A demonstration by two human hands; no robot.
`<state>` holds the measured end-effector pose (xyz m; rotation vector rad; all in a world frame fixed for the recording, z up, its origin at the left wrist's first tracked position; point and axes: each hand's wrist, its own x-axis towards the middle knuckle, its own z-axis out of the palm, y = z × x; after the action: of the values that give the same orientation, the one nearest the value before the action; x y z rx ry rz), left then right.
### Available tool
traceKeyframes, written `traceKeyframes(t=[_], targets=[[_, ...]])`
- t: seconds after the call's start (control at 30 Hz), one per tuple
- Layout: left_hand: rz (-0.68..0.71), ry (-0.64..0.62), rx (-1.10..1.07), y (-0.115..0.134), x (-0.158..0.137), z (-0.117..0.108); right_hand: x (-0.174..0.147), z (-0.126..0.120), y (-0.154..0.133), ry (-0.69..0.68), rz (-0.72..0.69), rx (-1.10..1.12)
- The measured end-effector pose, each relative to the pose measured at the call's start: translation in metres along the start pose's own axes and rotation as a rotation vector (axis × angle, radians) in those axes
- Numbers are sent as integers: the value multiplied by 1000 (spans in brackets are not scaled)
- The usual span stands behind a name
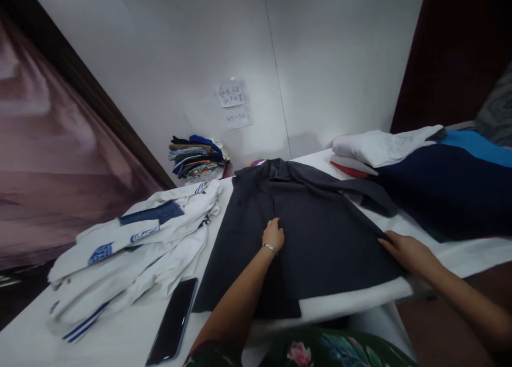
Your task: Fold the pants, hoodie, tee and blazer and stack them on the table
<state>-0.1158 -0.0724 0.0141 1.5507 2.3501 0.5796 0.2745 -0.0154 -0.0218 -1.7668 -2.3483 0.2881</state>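
We see only part of a purple item [256, 162] behind the dark garment [328, 244], whose far sleeve folds are hard to read. The navy cloth [448, 185] by the tabletop's [120, 337] right edge blurs into shadow, and the phone [173, 321] at the near edge is cut off by the frame. We cannot tell whether pale, shiny material under the folded stack [197, 158] at the far edge is a bag.

The dark garment lies spread mid-tabletop, collar toward the far edge, hem along the near edge; its long axis runs between them, with one sleeve reaching toward the right edge. We see the left hand [273, 237] curled closed on its front opening, fingertips hidden, and the right hand [410, 255] pinching its side near the hem. White clothes [132, 260] lie crumpled toward the left edge.
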Motion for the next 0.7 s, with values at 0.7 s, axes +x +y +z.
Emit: traceKeyframes(t=[0.7], targets=[[68,58,-70,-46,-55,-33,42,48,-39,111,-440,-86]])
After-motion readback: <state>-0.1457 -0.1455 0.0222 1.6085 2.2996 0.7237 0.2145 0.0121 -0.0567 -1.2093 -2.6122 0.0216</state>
